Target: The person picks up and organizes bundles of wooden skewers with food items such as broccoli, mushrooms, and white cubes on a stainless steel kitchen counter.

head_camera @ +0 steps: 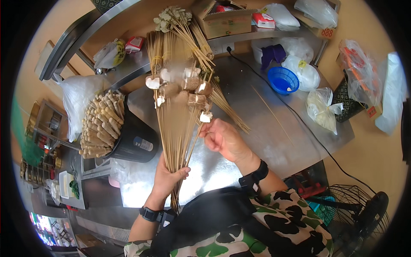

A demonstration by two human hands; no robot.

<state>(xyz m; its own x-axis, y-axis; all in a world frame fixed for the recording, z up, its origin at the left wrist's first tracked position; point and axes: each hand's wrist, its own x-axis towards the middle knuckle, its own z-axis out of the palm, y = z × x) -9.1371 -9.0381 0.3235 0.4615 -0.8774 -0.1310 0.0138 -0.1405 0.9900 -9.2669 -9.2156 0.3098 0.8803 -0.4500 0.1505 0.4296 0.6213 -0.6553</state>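
Observation:
My left hand [171,176] is closed around the lower part of a large bundle of bamboo skewers [173,147]. Brown-and-white mushroom pieces [191,83] are threaded near the upper ends. At the bundle's right side my right hand [220,138] has its thumb and fingertips at one skewer, just below a white piece [206,117]; whether they pinch it is unclear. More skewer bundles lie behind, one with pale pieces [172,17] at its top. A blurred patch hides the bundle's middle.
A black bucket [136,135] packed with pale, thick-ended sticks [102,123] stands left on the steel table [266,151]. To the right are a loose skewer [273,114], a black cable [308,141], a blue plastic basket [283,80] and tied plastic bags [322,107]. A fan [359,208] stands lower right.

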